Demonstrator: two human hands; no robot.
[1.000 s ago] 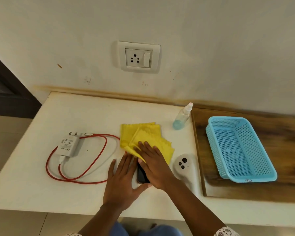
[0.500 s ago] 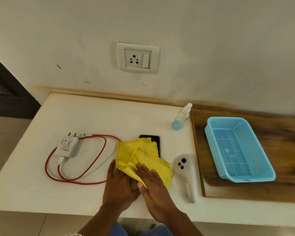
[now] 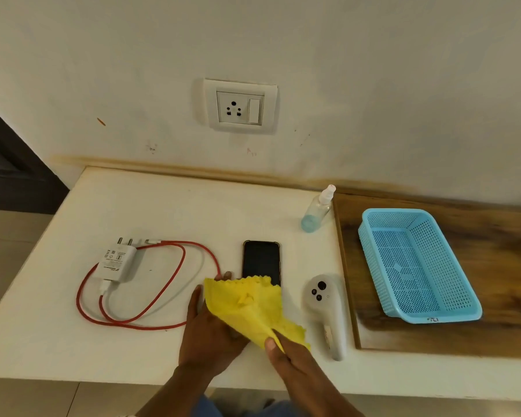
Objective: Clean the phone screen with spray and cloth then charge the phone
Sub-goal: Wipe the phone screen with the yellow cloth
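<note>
A black phone [image 3: 261,263] lies flat, screen up, on the white table [image 3: 163,206]. Its near end is covered by a yellow cloth [image 3: 253,308]. My right hand [image 3: 295,368] pinches the cloth's near corner between thumb and fingers, close to the table's front edge. My left hand [image 3: 211,329] lies flat with straight fingers at the phone's lower left, partly under the cloth. The spray bottle [image 3: 316,210] stands behind and to the right of the phone. Left of the phone are the white charger plug [image 3: 118,263] and its looped red cable [image 3: 145,314]. A wall socket [image 3: 240,107] sits above the table.
A white handheld device [image 3: 325,308] lies just right of the cloth. Farther right, a blue perforated basket [image 3: 370,251] rests on a wooden board [image 3: 494,296]. The table's left edge drops to the floor.
My right hand has drawn the cloth down the phone toward me, uncovering most of the screen. My left hand stayed at the phone's near end.
</note>
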